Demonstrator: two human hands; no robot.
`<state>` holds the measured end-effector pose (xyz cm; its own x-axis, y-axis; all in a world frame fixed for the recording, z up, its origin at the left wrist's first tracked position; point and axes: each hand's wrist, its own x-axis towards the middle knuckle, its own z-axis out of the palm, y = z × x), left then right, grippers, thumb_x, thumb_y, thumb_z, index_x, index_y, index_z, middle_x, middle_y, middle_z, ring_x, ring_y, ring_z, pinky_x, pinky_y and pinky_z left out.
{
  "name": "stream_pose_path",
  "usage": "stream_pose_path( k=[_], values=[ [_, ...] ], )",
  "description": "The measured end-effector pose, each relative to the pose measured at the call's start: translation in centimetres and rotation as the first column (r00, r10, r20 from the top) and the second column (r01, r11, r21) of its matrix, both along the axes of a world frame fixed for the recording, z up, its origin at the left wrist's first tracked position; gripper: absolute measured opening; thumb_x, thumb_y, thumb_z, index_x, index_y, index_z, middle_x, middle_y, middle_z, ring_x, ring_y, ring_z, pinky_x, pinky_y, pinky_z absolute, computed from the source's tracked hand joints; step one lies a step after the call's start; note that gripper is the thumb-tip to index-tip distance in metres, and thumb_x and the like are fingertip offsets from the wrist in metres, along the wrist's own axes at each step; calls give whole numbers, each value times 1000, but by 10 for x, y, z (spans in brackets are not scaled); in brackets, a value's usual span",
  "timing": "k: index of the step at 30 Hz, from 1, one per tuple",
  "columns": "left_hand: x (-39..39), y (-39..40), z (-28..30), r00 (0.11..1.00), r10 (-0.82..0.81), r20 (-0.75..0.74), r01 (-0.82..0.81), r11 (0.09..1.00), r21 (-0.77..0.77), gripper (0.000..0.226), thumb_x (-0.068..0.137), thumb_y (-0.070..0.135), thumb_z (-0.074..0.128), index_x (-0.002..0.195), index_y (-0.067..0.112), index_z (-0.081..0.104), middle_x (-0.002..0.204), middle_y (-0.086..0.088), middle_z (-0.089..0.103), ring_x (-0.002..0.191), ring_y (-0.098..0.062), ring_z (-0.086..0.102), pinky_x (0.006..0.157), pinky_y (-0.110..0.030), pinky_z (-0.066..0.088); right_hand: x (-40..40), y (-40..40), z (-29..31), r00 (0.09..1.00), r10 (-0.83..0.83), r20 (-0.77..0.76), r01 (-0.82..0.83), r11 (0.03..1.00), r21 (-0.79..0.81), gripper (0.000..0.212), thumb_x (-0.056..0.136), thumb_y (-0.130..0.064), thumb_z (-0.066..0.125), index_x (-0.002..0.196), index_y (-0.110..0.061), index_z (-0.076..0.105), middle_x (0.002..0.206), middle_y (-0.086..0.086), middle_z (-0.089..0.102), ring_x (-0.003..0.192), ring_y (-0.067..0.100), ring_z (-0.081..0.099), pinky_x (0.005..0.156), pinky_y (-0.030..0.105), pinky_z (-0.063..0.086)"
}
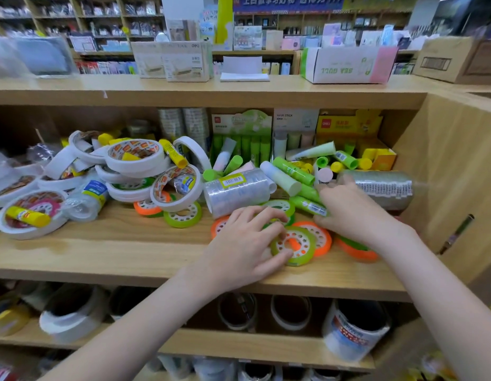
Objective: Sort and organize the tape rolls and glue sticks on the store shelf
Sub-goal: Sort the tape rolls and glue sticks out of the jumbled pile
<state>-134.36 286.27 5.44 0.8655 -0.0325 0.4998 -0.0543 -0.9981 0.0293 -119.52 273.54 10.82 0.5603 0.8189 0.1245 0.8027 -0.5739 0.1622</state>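
Near the front edge of the wooden shelf (101, 259), toward its right end, the left hand (247, 243) curls its fingers and thumb round a small green tape roll (294, 246) that lies flat, overlapping an orange tape roll (320, 236). Just beside it the right hand (351, 213) pinches a green glue stick (309, 206) by its end — another orange roll (355, 251) shows under that wrist. Behind the hands lie two sleeves of clear tape rolls (236, 192), one at mid-shelf and one (381, 189) against the right wall. Loose green and yellow glue sticks (292, 170) are heaped before their display boxes (240, 123) at the back. White double-sided tape rolls (134, 156) pile up toward the left end — one (30, 215) holds a yellow glue stick (28, 216).
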Motion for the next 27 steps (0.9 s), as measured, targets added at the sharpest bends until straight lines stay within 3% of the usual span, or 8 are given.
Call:
stream_pose_path(
  k=[3,9,12,15,18,21,25,27],
  values=[
    [1,-1,1,1000,0,-4,0,1000,-1,38,88,49,44,93,16,62,112,4,61,107,-22,53,93,-32,33,3,-8,9,990,-1,140,-7,998,57,45,89,-30,49,127,-9,38,119,6,49,114,28,32,88,36,31],
    [14,-4,1,998,50,-30,-51,999,-15,45,90,48,38,106,15,62,110,0,62,103,-21,57,90,-32,37,15,-12,14,999,34,34,-34,999,-9,56,92,-30,49,142,-23,25,130,0,42,122,23,31,94,39,26],
    [21,-4,0,997,62,-50,-62,998,-12,49,91,47,34,113,13,62,113,-1,63,106,-21,59,88,-32,45,18,-17,17,989,85,-121,-66,985,160,61,91,-29,54,144,-24,25,129,0,44,125,21,37,100,41,28],
    [23,-2,-2,999,39,-37,-39,999,-9,50,93,45,33,118,12,61,119,0,64,118,-20,54,94,-29,39,22,-23,15,963,183,-197,-105,930,352,64,87,-24,61,143,-24,30,117,-1,48,121,23,44,102,46,34],
    [26,-5,1,998,30,-59,-32,999,-43,57,93,48,28,128,12,54,129,0,58,131,-18,42,102,-29,33,24,-21,9,942,281,-185,-154,850,503,58,83,-22,67,133,-23,37,122,1,52,119,19,47,93,30,38],
    [32,-10,5,992,-30,-119,14,991,-131,65,91,52,23,137,12,44,139,-2,50,138,-17,31,109,-30,27,26,-12,9,936,311,-162,-146,767,625,39,80,-23,70,102,-16,38,91,1,53,80,23,52,65,30,35],
    [33,-7,9,992,-78,-96,65,989,-132,55,94,46,31,131,11,51,137,-3,51,129,-18,42,104,-26,28,35,-2,11,943,307,-129,-144,724,674,33,76,-19,74,85,-12,43,81,5,55,69,23,47,58,30,25],
    [29,-2,10,993,-84,-84,72,988,-137,51,95,43,33,130,11,52,136,-2,51,123,-15,45,100,-23,29,38,-1,10,943,306,-133,-136,717,684,30,76,-20,74,84,-11,46,83,5,57,65,12,47,56,24,27]
  ],
)
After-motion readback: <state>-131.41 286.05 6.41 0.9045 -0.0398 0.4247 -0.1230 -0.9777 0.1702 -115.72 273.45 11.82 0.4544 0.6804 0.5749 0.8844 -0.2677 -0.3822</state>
